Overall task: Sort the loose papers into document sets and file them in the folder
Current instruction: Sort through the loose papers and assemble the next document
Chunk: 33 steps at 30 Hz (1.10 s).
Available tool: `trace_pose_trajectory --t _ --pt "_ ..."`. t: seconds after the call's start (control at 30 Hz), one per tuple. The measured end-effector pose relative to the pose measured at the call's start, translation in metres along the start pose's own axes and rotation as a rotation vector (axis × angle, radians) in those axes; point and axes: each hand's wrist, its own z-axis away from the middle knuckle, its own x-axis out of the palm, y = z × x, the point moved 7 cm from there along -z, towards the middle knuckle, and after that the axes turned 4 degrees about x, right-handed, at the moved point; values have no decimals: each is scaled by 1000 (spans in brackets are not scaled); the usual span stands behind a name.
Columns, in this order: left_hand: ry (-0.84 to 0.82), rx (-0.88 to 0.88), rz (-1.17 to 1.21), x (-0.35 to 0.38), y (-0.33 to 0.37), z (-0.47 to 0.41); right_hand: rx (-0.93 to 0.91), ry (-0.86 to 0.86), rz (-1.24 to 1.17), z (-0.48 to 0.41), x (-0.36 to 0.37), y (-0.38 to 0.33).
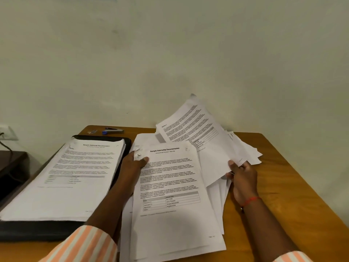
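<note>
A person's two hands are working over a brown wooden table [287, 186] set against a pale wall. A messy pile of loose white papers [217, 197] is lying at the centre of the tabletop. On top of it is a white printed page headed "Sample Internship Documentation", the titled sheet [170, 186], with a small table printed near its bottom.

The left hand [134, 165] is gripping the titled sheet at its 10 o'clock corner. The thumb is pressing down on the paper, and the other fingers are hidden under it. The right hand [243, 176], with a thin red thread [251, 200] round its wrist, is at 3 o'clock of the pile. Its thumb and curled fingers are pinching the near edge of a raised sheet [192, 125], a white printed page. That page is tilting up off the pile toward 1 o'clock, its far corner standing against the wall; whether more than one page is in the pinch cannot be told.

At 9 o'clock of the pile, just beside it, a black rectangular folder [37, 231] is lying open. It is carrying a thick, squared stack of printed pages [75, 176]. Beyond the folder, at 11 o'clock on the table's far edge, a small grey stapler with a blue end [113, 131] is lying. Orange-and-white striped sleeves [85, 244] are covering both forearms near 6 o'clock.
</note>
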Motion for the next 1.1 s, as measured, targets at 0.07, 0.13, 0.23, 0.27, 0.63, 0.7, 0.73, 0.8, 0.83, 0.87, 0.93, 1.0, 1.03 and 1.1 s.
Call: trace_pose_trajectory --t 0.07,0.13,0.23,0.27,0.63,0.7,0.73,0.8,0.83,0.87,0.93,1.0,1.03,1.1 --pt "1 -2 13 0 -1 -1 19 6 -26 0 -1 2" --pt "-1 2 21 0 -1 -2 28 7 -38 0 -1 2" --pt "1 7 31 0 -1 -3 38 11 -39 -1 -1 3" --pt "-3 8 36 1 -1 -3 41 8 -41 0 0 3" --pt "62 -32 402 3 2 9 260 -544 4 28 46 9" --pt "19 -37 482 1 1 7 261 -628 99 35 49 6" --pt "-9 -34 504 2 2 7 249 -666 144 38 50 5" --pt "-33 -28 538 3 5 9 219 -721 252 44 48 1" --pt "-46 -19 551 4 7 9 211 -733 300 45 45 -1" --pt "-54 -5 559 4 10 10 212 -744 335 44 41 -1" --pt "-53 21 561 2 13 11 236 -776 366 45 34 -3" --pt "-45 39 524 1 15 12 242 -720 341 41 30 -7" --pt "-30 39 484 2 15 12 210 -642 330 39 28 -12" --pt "4 19 390 6 16 15 110 -520 332 35 29 -22"
